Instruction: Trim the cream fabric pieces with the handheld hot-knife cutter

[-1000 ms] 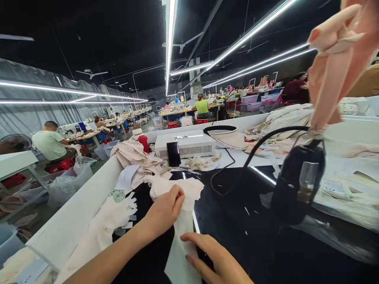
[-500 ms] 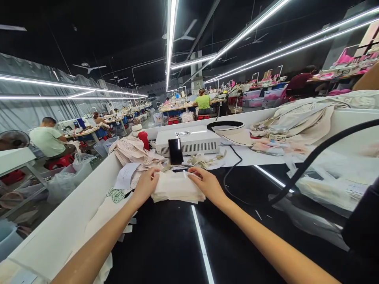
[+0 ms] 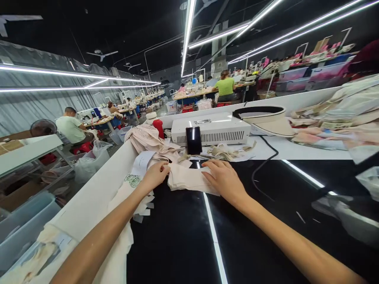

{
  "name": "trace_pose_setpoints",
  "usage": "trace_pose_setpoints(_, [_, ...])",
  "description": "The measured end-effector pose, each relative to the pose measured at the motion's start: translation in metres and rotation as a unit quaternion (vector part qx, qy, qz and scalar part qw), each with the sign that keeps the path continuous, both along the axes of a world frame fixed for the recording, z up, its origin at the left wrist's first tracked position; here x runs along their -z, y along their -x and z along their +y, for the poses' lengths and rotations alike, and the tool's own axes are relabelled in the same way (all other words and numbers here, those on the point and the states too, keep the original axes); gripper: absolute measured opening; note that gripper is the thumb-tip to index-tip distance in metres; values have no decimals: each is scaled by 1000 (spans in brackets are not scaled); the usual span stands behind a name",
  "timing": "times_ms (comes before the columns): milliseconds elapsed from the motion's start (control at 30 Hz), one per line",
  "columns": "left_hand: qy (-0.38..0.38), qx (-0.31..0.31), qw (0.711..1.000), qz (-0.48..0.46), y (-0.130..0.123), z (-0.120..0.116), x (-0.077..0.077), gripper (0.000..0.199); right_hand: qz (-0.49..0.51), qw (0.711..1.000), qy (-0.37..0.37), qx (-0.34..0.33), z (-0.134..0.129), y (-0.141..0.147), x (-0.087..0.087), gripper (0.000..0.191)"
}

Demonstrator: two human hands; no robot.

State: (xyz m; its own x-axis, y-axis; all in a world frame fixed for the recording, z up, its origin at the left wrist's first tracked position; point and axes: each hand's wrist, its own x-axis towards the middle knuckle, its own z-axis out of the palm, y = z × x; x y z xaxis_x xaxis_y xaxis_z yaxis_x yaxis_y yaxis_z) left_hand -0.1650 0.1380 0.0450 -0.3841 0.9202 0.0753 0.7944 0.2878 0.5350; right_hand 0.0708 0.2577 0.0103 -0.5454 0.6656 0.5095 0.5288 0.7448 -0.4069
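Note:
A small stack of cream fabric pieces [image 3: 189,177] lies between my hands on the black tabletop [image 3: 177,236]. My left hand [image 3: 155,175] is closed in a pinch at the stack's left end, thumb and forefinger together. Over the right end, my right hand [image 3: 226,179] has its fingers bent and gripping the edge of the cloth; the fingertips are partly hidden. A dark phone [image 3: 194,141] stands upright just behind the stack, leaning on a white vented box [image 3: 211,130].
Beige fabric [image 3: 151,142], a paper label [image 3: 142,162] and green cord [image 3: 132,180] lie left. A sun visor [image 3: 266,120] and black cable [image 3: 265,157] are right. A white side wall [image 3: 89,197] bounds the table. Seated people work at sewing tables beyond.
The view has swung left, so the scene sits further right. My right hand has shifted from the stack's far corner to over its right end. The stack lies flatter.

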Motion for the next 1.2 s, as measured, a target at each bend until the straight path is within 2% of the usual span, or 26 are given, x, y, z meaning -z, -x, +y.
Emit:
trace_pose_setpoints(100, [47,-27,998,20,24,-37,-23,34,14,998,-7,-61,-17,-6,0,23])
trace_pose_setpoints(233, [109,-67,990,65,49,-104,-48,33,37,992,1,-123,-41,-17,4,24])
trace_pose_setpoints(300, [132,-86,984,83,55,-132,-51,33,50,987,19,-150,-51,-22,6,25])
trace_pose_setpoints(367, [145,-96,980,92,57,-150,-46,33,57,983,45,-172,-60,-25,7,25])
trace_pose_setpoints(467, [144,-98,981,90,56,-160,-29,33,54,976,80,-194,-71,-26,8,26])
trace_pose_setpoints(633, [103,-99,988,60,55,-155,-4,34,44,966,121,-223,-89,-29,8,26])
trace_pose_setpoints(733, [54,-89,994,24,55,-155,-3,31,37,957,154,-241,-104,-32,5,24])
trace_pose_setpoints(800, [16,-71,997,-14,51,-158,-7,28,35,947,208,-244,-115,-32,3,23])
trace_pose_setpoints(867, [-14,-45,997,-65,42,-162,-13,34,63,918,308,-243,-127,-27,1,23])
trace_pose_setpoints(967, [-28,-1,988,-153,18,-167,-22,51,120,839,469,-248,-142,-14,-1,42])
trace_pose_setpoints(1067, [-19,35,974,-225,-11,-167,-28,59,139,791,538,-255,-155,-5,-2,68])
trace_pose_setpoints(1200, [-5,77,953,-293,-42,-161,-26,64,148,725,614,-275,-170,-10,-7,65])
